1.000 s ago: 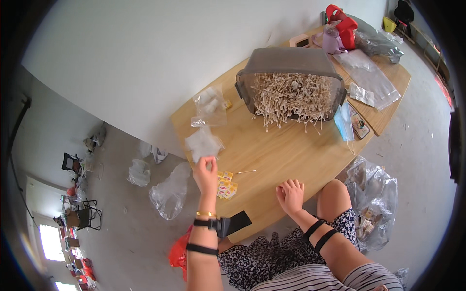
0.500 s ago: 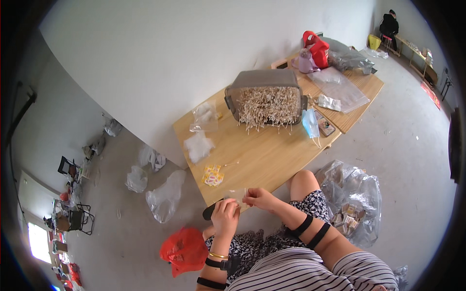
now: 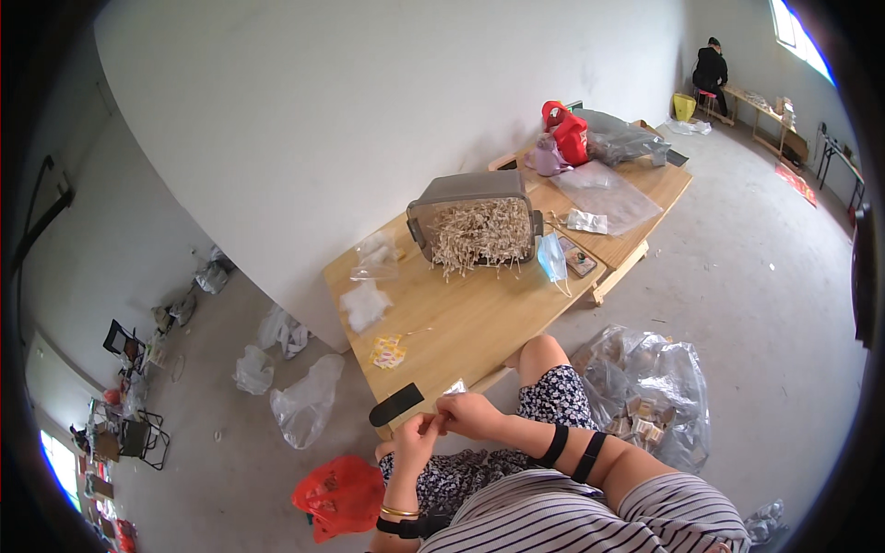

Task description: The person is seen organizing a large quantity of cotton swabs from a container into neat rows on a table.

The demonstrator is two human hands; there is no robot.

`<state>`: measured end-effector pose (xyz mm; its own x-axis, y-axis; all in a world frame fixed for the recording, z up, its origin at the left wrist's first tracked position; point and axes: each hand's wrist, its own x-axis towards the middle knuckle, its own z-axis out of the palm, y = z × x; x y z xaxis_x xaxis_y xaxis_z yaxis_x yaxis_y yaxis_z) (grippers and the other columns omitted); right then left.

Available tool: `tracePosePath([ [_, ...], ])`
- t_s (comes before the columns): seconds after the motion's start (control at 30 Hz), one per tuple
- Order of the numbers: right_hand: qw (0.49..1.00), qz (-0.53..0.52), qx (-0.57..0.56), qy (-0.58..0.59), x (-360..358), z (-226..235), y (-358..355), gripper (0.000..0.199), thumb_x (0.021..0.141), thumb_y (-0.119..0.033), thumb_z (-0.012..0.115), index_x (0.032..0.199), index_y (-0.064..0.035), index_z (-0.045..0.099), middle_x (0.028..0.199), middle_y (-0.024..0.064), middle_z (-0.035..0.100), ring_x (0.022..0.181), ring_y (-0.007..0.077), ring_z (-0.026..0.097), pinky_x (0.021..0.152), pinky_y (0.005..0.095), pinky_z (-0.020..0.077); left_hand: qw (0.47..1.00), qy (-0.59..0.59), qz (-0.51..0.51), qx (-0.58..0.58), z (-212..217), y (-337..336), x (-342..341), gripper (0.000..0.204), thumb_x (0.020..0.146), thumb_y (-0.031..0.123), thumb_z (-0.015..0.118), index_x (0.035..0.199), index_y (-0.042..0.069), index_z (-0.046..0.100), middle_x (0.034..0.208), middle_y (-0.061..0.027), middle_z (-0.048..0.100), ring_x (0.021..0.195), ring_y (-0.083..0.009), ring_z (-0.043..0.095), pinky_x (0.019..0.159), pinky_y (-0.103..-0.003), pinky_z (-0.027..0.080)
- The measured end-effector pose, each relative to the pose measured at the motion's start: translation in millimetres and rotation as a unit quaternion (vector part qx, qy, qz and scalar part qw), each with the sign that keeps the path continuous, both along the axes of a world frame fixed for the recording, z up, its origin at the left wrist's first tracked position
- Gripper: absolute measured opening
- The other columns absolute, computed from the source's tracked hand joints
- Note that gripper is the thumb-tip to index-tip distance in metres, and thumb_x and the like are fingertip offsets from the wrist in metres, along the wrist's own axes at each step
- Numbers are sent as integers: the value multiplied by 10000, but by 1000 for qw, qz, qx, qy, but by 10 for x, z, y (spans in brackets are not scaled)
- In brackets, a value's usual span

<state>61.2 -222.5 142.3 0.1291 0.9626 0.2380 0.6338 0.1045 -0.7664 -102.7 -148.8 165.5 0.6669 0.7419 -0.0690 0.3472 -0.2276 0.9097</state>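
Observation:
Just off the near edge of the wooden table (image 3: 433, 359), my hands meet over my lap. My right hand (image 3: 472, 417) is closed on a small clear plastic bag (image 3: 455, 388), which pokes out past its knuckles. My left hand (image 3: 413, 444) pinches against the right fingertips, apparently at the bag's edge; its exact grip is hidden. Beside them a black, round-ended flat piece (image 3: 396, 405) lies at the table corner. Small yellow-and-white paper slips (image 3: 388, 351) are on the tabletop, with one thin stick (image 3: 418, 331) beyond them.
A grey bin (image 3: 470, 189) lies on its side, spilling thin pale sticks (image 3: 481, 232). Around it are clear bags (image 3: 367, 305), a blue mask (image 3: 552, 258) and a phone (image 3: 579, 261). Floor bags stand close: red (image 3: 339, 498) left, clear with small boxes (image 3: 645, 405) right. A person (image 3: 711, 69) sits far off.
My view has shifted, so the table sits lower and further left. My hands have come together, the right one turned over the small bag. The black piece beside my left hand is uncovered.

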Motion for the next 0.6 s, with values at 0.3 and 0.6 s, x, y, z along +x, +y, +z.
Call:
tracePosePath([
  [0.3,994,86,11,66,30,290,-159,343,893,-343,734,817,-34,605,737,114,664,675,292,650,637,381,502,977,-85,-81,-176,-52,174,-254,229,1015,174,624,1002,-46,686,860,-109,739,747,-158,713,686,-264,557],
  [0.6,999,-18,23,38,140,341,-248,352,855,-328,772,758,-39,595,688,132,632,630,317,612,593,409,473,949,125,1,290,400,-174,-170,528,738,213,853,1177,19,634,1087,-99,705,984,-294,684,891,-412,519],
])
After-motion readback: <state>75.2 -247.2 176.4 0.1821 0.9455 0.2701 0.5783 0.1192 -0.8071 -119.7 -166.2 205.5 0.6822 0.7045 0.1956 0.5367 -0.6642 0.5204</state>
